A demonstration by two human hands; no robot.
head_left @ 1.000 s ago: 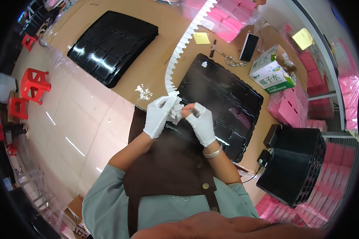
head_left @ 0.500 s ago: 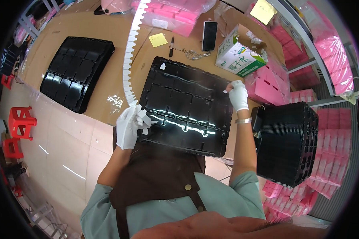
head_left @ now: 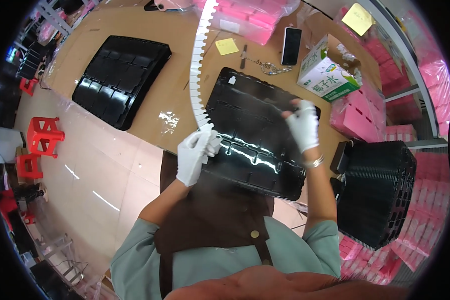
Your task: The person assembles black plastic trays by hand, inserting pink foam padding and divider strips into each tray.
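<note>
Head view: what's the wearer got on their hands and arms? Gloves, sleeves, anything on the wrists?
Both hands wear white fabric gloves: left hand, right hand. The right glove looks cut short at the fingers. A thin metallic bracelet sits on the right wrist, just below the glove cuff. Forearms are uncovered; short pale green sleeves end near the elbows. No cables or markings visible.

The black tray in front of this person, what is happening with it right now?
A person in white gloves is handling a black compartment tray at a brown table. The left hand grips the tray's near left edge, at the end of a long white toothed strip that runs away across the table. The right hand holds the far right edge. A second black tray lies further left, and a tall stack of black trays stands at the person's right.
</note>
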